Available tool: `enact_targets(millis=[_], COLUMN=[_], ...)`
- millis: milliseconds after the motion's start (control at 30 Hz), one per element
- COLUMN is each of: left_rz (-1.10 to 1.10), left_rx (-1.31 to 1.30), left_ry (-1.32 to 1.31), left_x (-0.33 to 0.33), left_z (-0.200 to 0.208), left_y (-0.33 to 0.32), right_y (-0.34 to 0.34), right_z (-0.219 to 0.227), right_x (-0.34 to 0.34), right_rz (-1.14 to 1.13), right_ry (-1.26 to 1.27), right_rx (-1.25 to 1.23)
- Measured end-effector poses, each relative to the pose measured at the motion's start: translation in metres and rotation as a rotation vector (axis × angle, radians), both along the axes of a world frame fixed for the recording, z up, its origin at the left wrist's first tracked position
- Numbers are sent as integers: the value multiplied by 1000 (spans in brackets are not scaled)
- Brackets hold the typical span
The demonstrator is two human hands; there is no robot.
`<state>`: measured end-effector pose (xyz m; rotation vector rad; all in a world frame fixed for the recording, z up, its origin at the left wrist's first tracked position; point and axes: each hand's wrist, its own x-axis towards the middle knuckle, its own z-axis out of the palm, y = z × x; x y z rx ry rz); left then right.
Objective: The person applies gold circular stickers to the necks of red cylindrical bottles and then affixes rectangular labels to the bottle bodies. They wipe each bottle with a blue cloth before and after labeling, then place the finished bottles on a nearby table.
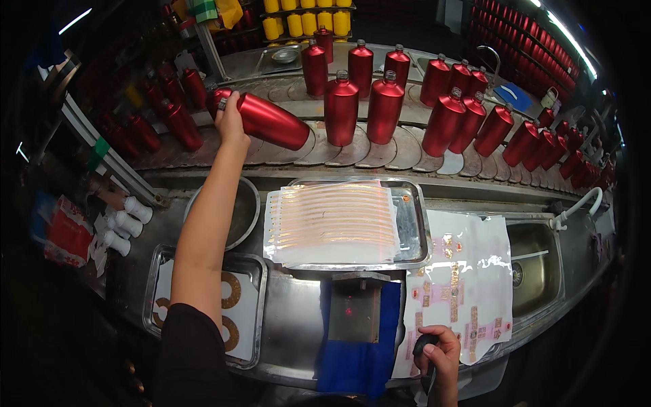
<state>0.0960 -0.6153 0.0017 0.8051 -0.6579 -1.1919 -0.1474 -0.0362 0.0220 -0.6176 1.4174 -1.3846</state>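
Note:
My left hand (231,121) reaches out to the conveyor at the far left, its fingers wrapped round the neck end of a glossy red bottle (277,123). That bottle leans steeply, its base pointing right. Low at the right, my right hand (442,358) is closed around a small dark, rounded tool (424,344), partly hidden by the fingers. It is over the edge of a printed decal sheet (485,271) with small gold and pink marks. Nearby, a small metal stand (354,315) rests on a blue cloth (352,373).
Several red bottles (341,112) stand along the slatted conveyor (400,154). A metal tray (410,234) holds a sheet of gold-striped strips (332,224). At left are a round basin (249,220) and a tray (260,319) with ring-shaped decals (231,290); at right, a sink (542,278).

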Motion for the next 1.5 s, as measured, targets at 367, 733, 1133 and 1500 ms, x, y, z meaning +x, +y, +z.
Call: enact_targets(millis=[367, 733, 1133, 1500], left_rz=[-505, -793, -673, -788], left_rx=[438, 456, -69, -222], left_ry=[482, 589, -384, -429], left_x=[115, 142, 134, 159], left_z=[38, 105, 77, 30], left_y=[202, 314, 331, 288], right_y=[-119, -139, -108, -301], right_z=[72, 74, 97, 31], right_x=[91, 178, 178, 62], right_rz=[328, 146, 460, 25], right_ry=[433, 533, 117, 969], right_rx=[-67, -405, 181, -163])
